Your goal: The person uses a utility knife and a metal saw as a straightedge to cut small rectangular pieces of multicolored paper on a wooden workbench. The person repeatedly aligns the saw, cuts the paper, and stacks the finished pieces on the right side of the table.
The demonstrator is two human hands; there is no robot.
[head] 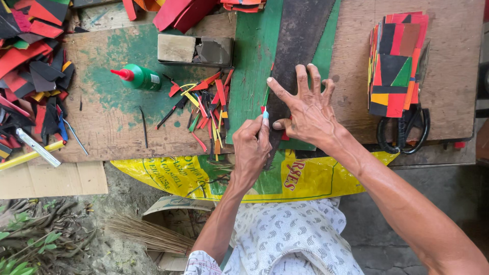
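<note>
My left hand (252,147) is closed around a small cutter (265,115) with a pale blue tip, held against the left edge of a long dark saw blade (298,35). The blade lies on a green painted board (252,61). My right hand (305,109) presses flat on the blade, fingers spread, the thumb near the cutter tip. A thin red and green strip (266,95) runs along the blade's edge just beyond the cutter.
Cut coloured strips (204,107) lie left of the board, near a green glue bottle (140,77) and a wooden block (196,50). A stack of coloured sheets (397,63) and black scissors (405,133) sit right. Scraps (30,76) pile far left. A yellow sack (305,178) hangs off the front edge.
</note>
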